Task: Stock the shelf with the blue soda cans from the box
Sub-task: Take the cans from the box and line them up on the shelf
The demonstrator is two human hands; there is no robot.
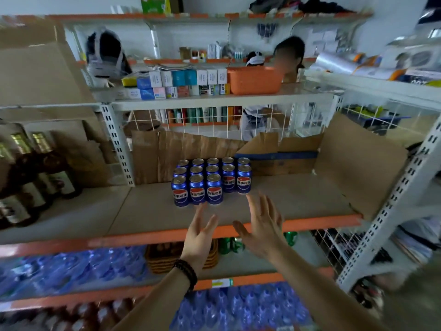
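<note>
At centre frame, blue soda cans (210,180) with red-white-blue Pepsi-style logos and Chinese lettering stand clustered mid-shelf (298,199), bare board on both sides, while left hand (200,231) and right hand (261,224) hover empty, fingers spread, over its orange front edge (322,223).

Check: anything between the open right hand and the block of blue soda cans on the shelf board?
Nothing: in the head view only bare beige shelf board separates the right hand from the blue soda cans.
</note>
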